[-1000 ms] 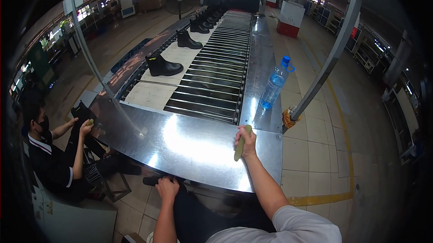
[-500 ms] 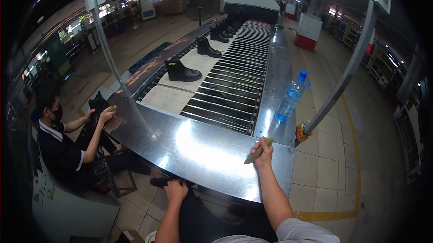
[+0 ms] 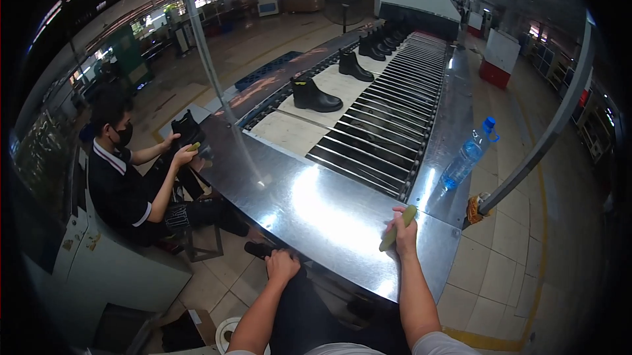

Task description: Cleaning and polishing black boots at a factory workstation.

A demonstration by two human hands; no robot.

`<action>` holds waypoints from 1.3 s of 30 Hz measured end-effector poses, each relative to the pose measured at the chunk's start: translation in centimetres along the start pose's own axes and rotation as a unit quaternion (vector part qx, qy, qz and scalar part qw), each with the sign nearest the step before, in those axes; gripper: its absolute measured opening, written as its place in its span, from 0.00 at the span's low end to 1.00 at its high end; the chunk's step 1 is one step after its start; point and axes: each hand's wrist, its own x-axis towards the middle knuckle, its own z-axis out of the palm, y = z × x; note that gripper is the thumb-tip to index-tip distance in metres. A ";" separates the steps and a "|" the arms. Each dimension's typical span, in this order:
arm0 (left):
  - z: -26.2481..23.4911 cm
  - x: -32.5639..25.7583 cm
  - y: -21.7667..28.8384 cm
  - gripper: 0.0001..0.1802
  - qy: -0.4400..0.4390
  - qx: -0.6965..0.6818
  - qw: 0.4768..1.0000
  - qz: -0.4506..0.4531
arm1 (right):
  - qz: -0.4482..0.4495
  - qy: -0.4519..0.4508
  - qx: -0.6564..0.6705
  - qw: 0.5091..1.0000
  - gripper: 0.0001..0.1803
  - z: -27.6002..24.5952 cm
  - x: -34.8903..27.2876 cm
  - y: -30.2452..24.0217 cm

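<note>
My right hand (image 3: 406,236) is closed around an olive-green oblong block (image 3: 388,240) with tapered ends, just above the near right of the steel tabletop (image 3: 263,187). Low by my lap, my left hand (image 3: 283,265) is curled at the end of a black rounded object (image 3: 258,249); the rest of that object is hidden and its kind does not show. Beyond the tabletop, a black ankle boot (image 3: 317,97) stands upright on a pale board of the roller conveyor (image 3: 388,131), with more black boots behind it in a row.
A clear bottle with a blue cap (image 3: 464,161) stands on the right-hand metal edge. To the left sits a masked person (image 3: 115,164) holding a dark boot-like piece (image 3: 189,132) and a small yellowish block. Metal posts (image 3: 546,137) rise on both sides. A white bucket (image 3: 227,335) is below.
The view has swung left, so the conveyor and boots sit further right in the picture. The block in my right hand is tilted more upright. My left hand stays by the black object.
</note>
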 end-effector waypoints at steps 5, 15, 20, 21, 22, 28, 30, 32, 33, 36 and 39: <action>-0.4 0.0 0.3 0.18 -0.012 0.018 1.000 0.002 | 0.004 0.053 0.125 0.991 0.40 0.1 0.3 -0.5; -0.3 0.0 0.7 0.18 -0.002 0.005 1.000 0.002 | -0.004 0.014 0.253 0.967 0.24 -2.0 2.0 2.5; -0.7 -0.3 0.6 0.18 -0.004 -0.003 1.000 0.005 | 0.017 -0.035 0.247 0.968 0.25 -1.8 1.3 1.0; -0.7 -0.2 0.6 0.18 -0.003 -0.002 1.000 0.004 | 0.017 -0.035 0.248 0.968 0.25 -1.5 1.3 1.0; -0.7 -0.2 0.6 0.18 -0.009 0.002 1.000 0.002 | -0.001 -0.022 0.240 0.970 0.28 -1.3 1.4 1.1; -0.6 -0.4 0.5 0.18 -0.004 0.003 1.000 -0.001 | -0.028 0.010 0.250 0.968 0.37 -0.8 1.4 0.1; -0.6 -0.5 0.7 0.18 -0.001 -0.003 1.000 0.005 | -0.022 0.013 0.251 0.968 0.36 -1.5 1.6 0.5; -0.8 -0.4 0.8 0.18 -0.015 0.012 1.000 -0.009 | -0.020 0.018 0.258 0.966 0.33 -1.6 2.0 1.0; -0.8 -0.3 0.8 0.18 -0.015 0.012 1.000 -0.009 | -0.018 0.021 0.265 0.964 0.29 -1.6 2.1 1.1; -0.9 -0.4 0.7 0.18 -0.021 0.006 1.000 -0.013 | -0.005 0.045 0.277 0.960 0.23 -1.8 2.4 1.5; -0.8 -0.5 0.7 0.18 -0.014 -0.003 1.000 -0.008 | 0.017 0.077 0.294 0.952 0.22 -2.4 2.6 1.7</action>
